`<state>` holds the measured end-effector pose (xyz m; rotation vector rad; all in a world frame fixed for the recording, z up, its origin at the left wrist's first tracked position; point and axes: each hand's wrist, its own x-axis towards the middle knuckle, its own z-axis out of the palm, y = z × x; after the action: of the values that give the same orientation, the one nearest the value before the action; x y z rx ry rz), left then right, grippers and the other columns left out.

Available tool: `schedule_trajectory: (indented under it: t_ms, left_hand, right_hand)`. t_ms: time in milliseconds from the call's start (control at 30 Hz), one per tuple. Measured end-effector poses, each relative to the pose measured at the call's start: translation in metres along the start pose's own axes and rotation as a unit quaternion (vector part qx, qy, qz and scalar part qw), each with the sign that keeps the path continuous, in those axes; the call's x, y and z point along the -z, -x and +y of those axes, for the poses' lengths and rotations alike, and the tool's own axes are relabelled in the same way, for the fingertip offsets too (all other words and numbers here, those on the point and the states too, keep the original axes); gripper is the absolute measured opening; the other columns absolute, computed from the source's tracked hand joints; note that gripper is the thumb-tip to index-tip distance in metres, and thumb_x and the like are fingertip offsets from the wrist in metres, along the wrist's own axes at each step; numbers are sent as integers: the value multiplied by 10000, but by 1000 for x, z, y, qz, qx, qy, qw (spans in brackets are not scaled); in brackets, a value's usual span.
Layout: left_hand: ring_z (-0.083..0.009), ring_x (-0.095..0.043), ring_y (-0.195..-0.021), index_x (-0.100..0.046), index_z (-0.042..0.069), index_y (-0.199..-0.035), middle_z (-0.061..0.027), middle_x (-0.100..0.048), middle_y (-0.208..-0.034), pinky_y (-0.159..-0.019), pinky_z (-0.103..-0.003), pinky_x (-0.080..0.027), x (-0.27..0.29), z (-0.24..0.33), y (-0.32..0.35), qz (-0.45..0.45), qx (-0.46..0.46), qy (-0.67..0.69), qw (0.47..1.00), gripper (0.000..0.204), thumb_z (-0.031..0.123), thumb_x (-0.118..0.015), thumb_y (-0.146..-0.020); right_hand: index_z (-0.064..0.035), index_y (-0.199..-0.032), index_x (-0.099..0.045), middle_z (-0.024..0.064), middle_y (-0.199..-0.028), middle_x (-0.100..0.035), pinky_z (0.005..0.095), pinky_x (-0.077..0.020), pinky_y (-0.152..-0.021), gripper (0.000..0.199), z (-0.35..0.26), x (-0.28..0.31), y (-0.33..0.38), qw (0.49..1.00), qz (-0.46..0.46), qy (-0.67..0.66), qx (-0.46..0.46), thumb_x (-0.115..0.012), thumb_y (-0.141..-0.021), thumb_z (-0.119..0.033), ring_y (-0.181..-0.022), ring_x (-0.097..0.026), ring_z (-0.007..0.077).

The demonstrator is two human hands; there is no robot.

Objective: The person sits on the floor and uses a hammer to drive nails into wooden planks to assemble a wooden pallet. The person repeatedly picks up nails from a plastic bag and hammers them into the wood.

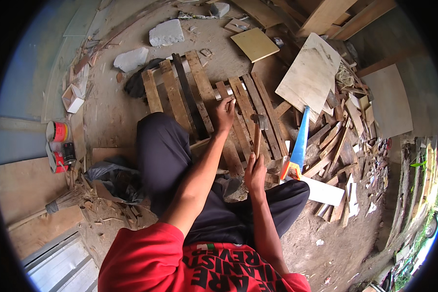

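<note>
Left hand (225, 115): arm reaching forward and slanting to the right, fingertips drawn close together over the slats; whether they pinch anything small cannot be told. Right hand (255, 171): forearm leaning slightly left, fingers wrapped around the handle of a hammer (257, 138), thumb along the wood. The hammer's head points away from the person, above the slats and right of the left hand; contact with the wood cannot be confirmed.

Surface and room, left to right: paint cans (59, 131) sit by the wall, with a broom (65, 200) below them. A black plastic bag (116, 181) lies beside the left knee. Pale concrete blocks (166, 33) rest on the bare dirt floor (107, 100). The slatted wooden frame (204, 87) lies before the person's folded legs. A yellowish board (254, 45) lies beyond it. At right, a saw (301, 138) with a blue blade stands near a large pale board (309, 68) and a heap of scrap wood (348, 146).
</note>
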<state>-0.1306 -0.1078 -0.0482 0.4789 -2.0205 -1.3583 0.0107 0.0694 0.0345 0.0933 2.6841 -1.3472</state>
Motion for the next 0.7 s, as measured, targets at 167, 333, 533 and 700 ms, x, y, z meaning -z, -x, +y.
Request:
schedule_trajectory:
  t_ms: [167,333,533,700]
  left_hand:
    - [-277,-717,-858,-731,29,-1026,-161,-740,-946,-741,-364,-538,-1,-10,-53,26,-1,-25,999,192,190,-672,-939]
    - [-303,-716,-775,-741,10,-1014,-185,-731,-877,-691,-388,-538,-17,-21,-102,-43,39,-29,998,264,251,-709,-912]
    - [-360,-690,-735,-758,31,-956,-198,-716,-836,-673,-405,-535,-30,-41,-103,-53,1,-84,995,261,282,-717,-894]
    - [-372,-679,-817,-756,38,-973,-202,-716,-904,-701,-422,-527,-28,-40,-101,-38,-33,-99,994,244,266,-684,-920]
  right_hand:
    - [25,-907,-512,328,-707,-587,565,-425,-580,399,16,-15,-21,998,-14,61,9,-490,-1046,-348,-725,-589,546]
    - [3,-942,-465,347,-711,-593,604,-420,-562,351,21,-15,-22,999,-18,48,1,-486,-1045,-332,-720,-583,565]
    - [8,-940,-450,353,-692,-579,601,-418,-553,333,25,-14,-23,999,-27,28,11,-499,-1043,-305,-708,-580,561]
    - [6,-923,-444,342,-679,-577,603,-416,-546,310,20,-16,-22,999,-8,46,20,-519,-1032,-274,-678,-574,556]
